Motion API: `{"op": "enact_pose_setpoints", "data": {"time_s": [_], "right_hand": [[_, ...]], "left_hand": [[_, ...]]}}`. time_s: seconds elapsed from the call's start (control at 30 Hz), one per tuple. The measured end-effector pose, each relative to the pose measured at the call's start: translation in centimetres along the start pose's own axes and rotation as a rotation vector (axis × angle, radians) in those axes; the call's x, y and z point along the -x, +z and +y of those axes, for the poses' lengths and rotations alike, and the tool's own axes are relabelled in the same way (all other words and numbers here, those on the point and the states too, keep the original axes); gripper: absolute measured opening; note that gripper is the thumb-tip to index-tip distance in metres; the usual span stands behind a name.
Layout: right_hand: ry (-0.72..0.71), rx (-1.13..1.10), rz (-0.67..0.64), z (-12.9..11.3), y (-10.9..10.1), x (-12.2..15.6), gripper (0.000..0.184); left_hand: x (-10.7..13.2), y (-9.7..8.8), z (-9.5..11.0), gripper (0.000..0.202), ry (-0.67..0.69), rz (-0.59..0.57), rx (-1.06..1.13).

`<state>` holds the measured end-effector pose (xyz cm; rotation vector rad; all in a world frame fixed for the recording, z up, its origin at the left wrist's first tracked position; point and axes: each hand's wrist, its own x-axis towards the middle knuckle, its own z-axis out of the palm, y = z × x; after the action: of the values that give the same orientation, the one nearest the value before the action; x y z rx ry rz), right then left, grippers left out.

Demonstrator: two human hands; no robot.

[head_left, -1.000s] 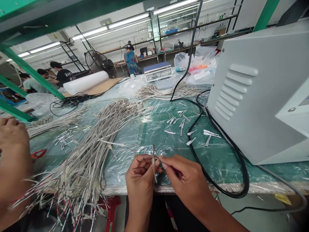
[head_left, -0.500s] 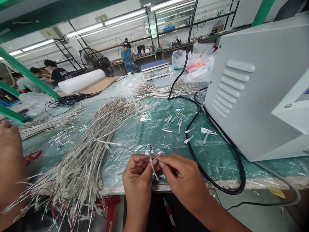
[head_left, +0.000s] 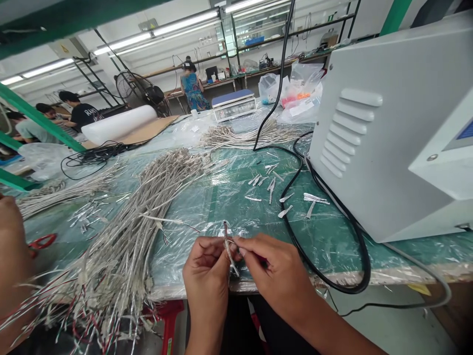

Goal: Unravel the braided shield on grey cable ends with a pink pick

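Near the front edge of the bench, my left hand (head_left: 207, 268) pinches a thin pale cable (head_left: 229, 254) whose dark and reddish wire end points up and away. My right hand (head_left: 271, 259) is closed beside it, thumb and forefinger pinching a fine strand at the cable's stripped part. The fingertips of both hands nearly meet, and they partly hide the strand. To the left lies a large bundle of grey-white cables (head_left: 148, 207), its loose coloured wire ends hanging over the front edge. One cable's stripped end sticks out from the bundle toward my left hand.
A large grey machine housing (head_left: 351, 148) stands at right, with a thick black cable (head_left: 295, 246) looping before it. Foil scraps (head_left: 271, 185) lie mid-bench. At left are another person's arm (head_left: 15, 256) and red-handled scissors (head_left: 43, 241). More cables (head_left: 244, 136) lie farther back.
The view has shifted slightly, so the scene sits a little farther left. Both hands keep their pinch on the cable and strand, with hardly any movement between them.
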<state>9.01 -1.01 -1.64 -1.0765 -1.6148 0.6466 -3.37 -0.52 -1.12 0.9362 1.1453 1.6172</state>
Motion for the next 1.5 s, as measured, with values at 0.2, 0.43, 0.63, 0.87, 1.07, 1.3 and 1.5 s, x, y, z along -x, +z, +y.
{"op": "enact_pose_setpoints", "data": {"time_s": [0.2,0.43,0.63,0.87,1.07,1.3,1.5], "right_hand": [[-0.052,0.04,0.015,-0.1,-0.1,0.1,0.027],[-0.066,0.046,0.023,0.2,0.1,0.2,0.026],[-0.049,0.049,0.012,0.0,0.1,0.3,0.026],[-0.044,0.048,0.021,-0.1,0.0,0.1,0.026],[-0.035,0.067,0.012,-0.1,0.1,0.2,0.027],[-0.081,0.125,0.008,0.0,0.0,0.3,0.028],[-0.108,0.215,-0.016,0.3,0.0,0.6,0.032]], "left_hand": [[0.3,0.0,0.0,0.021,-0.004,0.046,-0.062],[0.4,0.1,0.1,0.025,-0.019,0.061,-0.06],[0.2,0.1,0.1,0.023,0.004,0.046,-0.063],[0.2,-0.1,-0.1,0.021,0.028,0.023,-0.069],[0.1,-0.4,-0.3,0.019,0.037,0.009,-0.082],[0.5,0.2,-0.1,0.019,0.099,0.088,-0.183],[1.4,0.6,-0.5,0.015,0.179,0.211,-0.378]]}}
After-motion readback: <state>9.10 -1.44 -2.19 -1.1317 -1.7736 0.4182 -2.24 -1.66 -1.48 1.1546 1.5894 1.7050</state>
